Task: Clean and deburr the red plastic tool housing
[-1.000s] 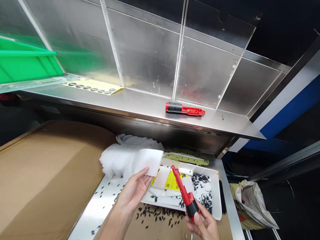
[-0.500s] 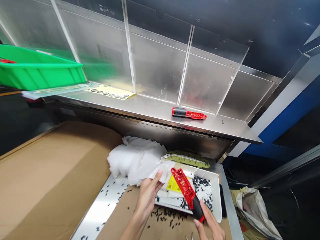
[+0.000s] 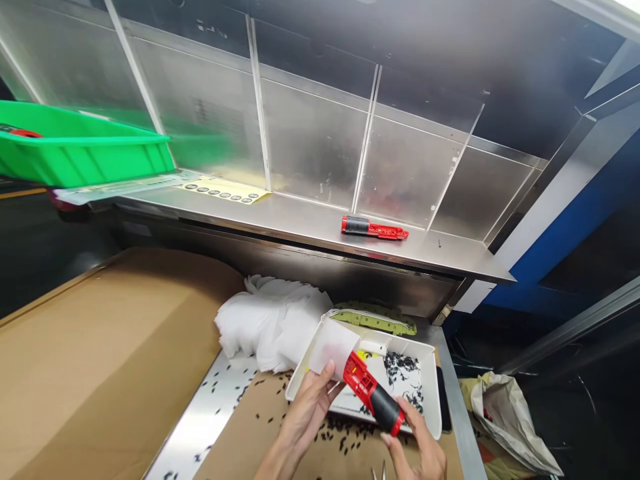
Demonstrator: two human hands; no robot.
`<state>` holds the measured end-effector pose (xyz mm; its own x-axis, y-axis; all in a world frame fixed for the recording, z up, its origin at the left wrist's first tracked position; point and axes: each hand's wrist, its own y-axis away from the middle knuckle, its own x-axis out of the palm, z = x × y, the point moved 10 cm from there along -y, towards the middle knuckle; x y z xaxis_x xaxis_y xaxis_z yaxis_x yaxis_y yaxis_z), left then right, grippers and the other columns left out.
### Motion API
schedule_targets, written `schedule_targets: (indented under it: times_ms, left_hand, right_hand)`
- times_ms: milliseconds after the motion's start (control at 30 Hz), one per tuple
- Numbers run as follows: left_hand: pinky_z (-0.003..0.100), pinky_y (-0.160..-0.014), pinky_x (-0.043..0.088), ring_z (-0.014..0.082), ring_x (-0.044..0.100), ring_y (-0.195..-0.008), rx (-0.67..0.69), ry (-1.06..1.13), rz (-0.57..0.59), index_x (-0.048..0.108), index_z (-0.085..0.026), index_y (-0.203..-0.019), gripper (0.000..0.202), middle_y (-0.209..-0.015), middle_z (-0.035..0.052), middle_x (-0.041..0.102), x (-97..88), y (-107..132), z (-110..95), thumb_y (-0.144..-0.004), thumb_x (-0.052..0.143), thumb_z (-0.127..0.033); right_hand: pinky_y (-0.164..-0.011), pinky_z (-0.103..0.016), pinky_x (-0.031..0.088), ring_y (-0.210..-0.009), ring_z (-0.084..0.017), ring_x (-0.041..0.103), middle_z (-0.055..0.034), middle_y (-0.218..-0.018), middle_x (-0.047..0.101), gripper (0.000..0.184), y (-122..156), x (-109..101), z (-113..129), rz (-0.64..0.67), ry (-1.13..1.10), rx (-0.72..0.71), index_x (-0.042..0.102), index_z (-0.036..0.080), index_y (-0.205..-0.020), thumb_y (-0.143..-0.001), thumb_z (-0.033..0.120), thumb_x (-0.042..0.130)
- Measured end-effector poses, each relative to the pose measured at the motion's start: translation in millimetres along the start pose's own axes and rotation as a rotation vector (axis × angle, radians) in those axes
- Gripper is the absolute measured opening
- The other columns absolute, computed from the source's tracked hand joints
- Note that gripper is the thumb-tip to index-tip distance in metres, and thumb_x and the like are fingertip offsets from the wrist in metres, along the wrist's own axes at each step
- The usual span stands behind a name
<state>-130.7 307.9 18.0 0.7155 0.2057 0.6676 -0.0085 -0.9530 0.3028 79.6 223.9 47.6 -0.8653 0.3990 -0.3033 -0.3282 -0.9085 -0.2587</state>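
Observation:
My right hand [image 3: 417, 447] grips a red plastic part with a black cylindrical end [image 3: 374, 395], holding it at the black end with the red end pointing up-left. My left hand [image 3: 311, 405] pinches a small white sheet [image 3: 334, 347] and holds it over the red end of that part. Both hands hover above a white tray [image 3: 430, 373] that holds small black pieces and a yellow label. A pile of white sheets [image 3: 265, 320] lies just left of the tray. A second red-and-black part [image 3: 373, 228] rests on the steel shelf [image 3: 300, 217] above.
A green bin [image 3: 75, 150] sits at the shelf's left end, beside a yellow strip with black discs [image 3: 223, 191]. Brown cardboard [image 3: 100, 360] covers the left. Small black pieces are scattered on the steel surface [image 3: 210, 413]. A crumpled bag [image 3: 505, 413] lies lower right.
My left hand carried the white sheet rightwards onto the red end of the part. My right hand lowered the part, and its tip is now covered by the sheet.

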Motion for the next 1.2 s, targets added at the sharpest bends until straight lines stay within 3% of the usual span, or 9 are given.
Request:
schedule_targets:
  times_ms: [100,200,300,533,700,800,933,1033,1200]
  left_hand:
    - [0.033,-0.088,0.055,0.0204,0.068,-0.093,-0.049,0.013,0.071,0.07,-0.022,-0.09,0.042,-0.094,0.0003,0.077,0.6,7,17,-0.058,0.087,-0.043]
    - [0.039,-0.093,0.052,0.0274,0.066,-0.105,-0.101,0.001,0.133,0.066,-0.023,-0.113,0.065,-0.103,0.0052,0.076,1.4,17,32,-0.056,0.088,-0.046]
    - [0.042,-0.101,0.045,0.0323,0.06,-0.115,-0.138,-0.012,0.184,0.063,-0.02,-0.121,0.076,-0.104,0.0097,0.076,2.0,25,42,-0.055,0.087,-0.048]
    - [0.041,-0.111,0.031,0.0328,0.049,-0.128,-0.208,-0.048,0.319,0.062,-0.02,-0.125,0.082,-0.117,0.0114,0.071,16.2,40,55,-0.052,0.088,-0.049]
    - [0.052,-0.112,0.024,0.0384,0.053,-0.123,-0.337,-0.016,0.483,0.071,-0.012,-0.109,0.068,-0.106,0.0172,0.074,32.3,64,74,-0.051,0.09,-0.041]
    - [0.055,-0.108,0.029,0.0402,0.055,-0.119,-0.432,0.102,0.567,0.073,-0.011,-0.105,0.069,-0.107,0.0188,0.073,32.7,79,84,-0.048,0.09,-0.046]
    - [0.038,-0.105,0.037,0.0245,0.058,-0.117,-0.401,0.363,0.491,0.071,-0.024,-0.112,0.065,-0.119,0.0065,0.07,14.8,80,84,-0.062,0.075,-0.065]
    - [0.024,-0.091,0.044,0.016,0.064,-0.099,-0.397,0.512,0.414,0.071,-0.02,-0.112,0.064,-0.114,0.0052,0.072,3.6,83,90,-0.067,0.071,-0.066]
    - [0.023,-0.08,0.049,0.0132,0.065,-0.081,-0.478,0.599,0.305,0.07,-0.014,-0.107,0.064,-0.096,0.0061,0.074,-8.3,101,109,-0.063,0.077,-0.061]
  right_hand:
    - [-0.098,-0.041,0.049,-0.107,-0.032,0.066,-0.0079,-0.113,0.071,0.029,-3,4,23,-0.002,-0.016,-0.141,0.074,0.024,-0.106,-0.078,0.033,0.074]
    - [-0.104,-0.046,0.044,-0.119,-0.033,0.059,-0.0073,-0.119,0.069,0.03,-4,6,45,-0.054,-0.063,-0.283,0.073,0.028,-0.109,-0.08,0.037,0.072]
    - [-0.105,-0.05,0.042,-0.127,-0.034,0.051,-0.0063,-0.127,0.065,0.029,-1,8,61,-0.088,-0.044,-0.396,0.073,0.031,-0.11,-0.082,0.038,0.07]
    - [-0.106,-0.055,0.037,-0.133,-0.035,0.044,-0.006,-0.127,0.064,0.031,3,15,66,-0.056,0.03,-0.507,0.068,0.033,-0.117,-0.087,0.039,0.063]
    - [-0.109,-0.052,0.036,-0.121,-0.03,0.058,-0.0052,-0.112,0.072,0.034,12,24,76,0.027,0.172,-0.721,0.062,0.026,-0.123,-0.09,0.032,0.059]
    - [-0.106,-0.051,0.04,-0.112,-0.029,0.064,-0.0065,-0.109,0.073,0.033,17,27,75,0.068,0.27,-0.802,0.061,0.021,-0.122,-0.09,0.029,0.057]
    - [-0.098,-0.054,0.049,-0.109,-0.031,0.065,-0.0086,-0.11,0.072,0.034,18,32,67,0.177,0.38,-0.784,0.061,0.023,-0.12,-0.087,0.03,0.06]
    - [-0.084,-0.051,0.058,-0.104,-0.032,0.067,-0.0079,-0.11,0.072,0.042,28,46,69,0.357,0.447,-0.864,0.061,0.024,-0.123,-0.083,0.036,0.067]
    - [-0.078,-0.049,0.06,-0.102,-0.029,0.068,-0.0037,-0.11,0.073,0.037,42,60,68,0.523,0.402,-0.891,0.062,0.027,-0.121,-0.085,0.032,0.065]
